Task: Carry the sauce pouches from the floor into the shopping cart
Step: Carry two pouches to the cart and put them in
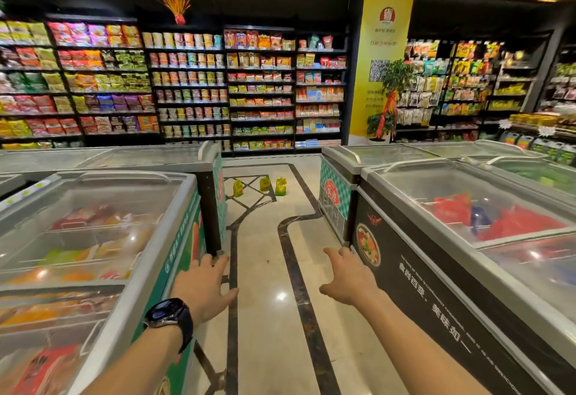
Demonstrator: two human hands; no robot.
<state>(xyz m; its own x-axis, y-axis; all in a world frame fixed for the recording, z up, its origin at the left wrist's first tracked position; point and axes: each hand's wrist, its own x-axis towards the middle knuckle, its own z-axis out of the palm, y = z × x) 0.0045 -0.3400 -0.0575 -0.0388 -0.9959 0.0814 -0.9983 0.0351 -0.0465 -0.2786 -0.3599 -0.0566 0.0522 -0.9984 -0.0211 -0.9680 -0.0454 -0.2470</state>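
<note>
Between two rows of chest freezers we hold both arms stretched forward and low over the pale floor (265, 316), palms down. Our left hand (204, 285) has its fingers spread and loose, gripping nothing, with a dark watch (168, 316) strapped at the wrist; its fingertips lie near the lower corner of the left freezer (93, 238). Our right hand (349, 279) is likewise slack and empty, fingers fanned, just beside the black front panel of the right freezer (452, 238). Well ahead of both hands, at the far end of the aisle, three yellow-green sauce pouches (265, 183) stand upright on the floor in a loose row, slightly apart from one another, on the dark inlaid lattice pattern. We see nothing lying on the floor between our hands and the pouches; the freezers only narrow the way on either side. Behind the pouches rise dark shelves (193, 89) packed with coloured packets, and to their right stand a yellow pillar (380, 51) and a potted plant (389, 95) tied with red ribbon.
</note>
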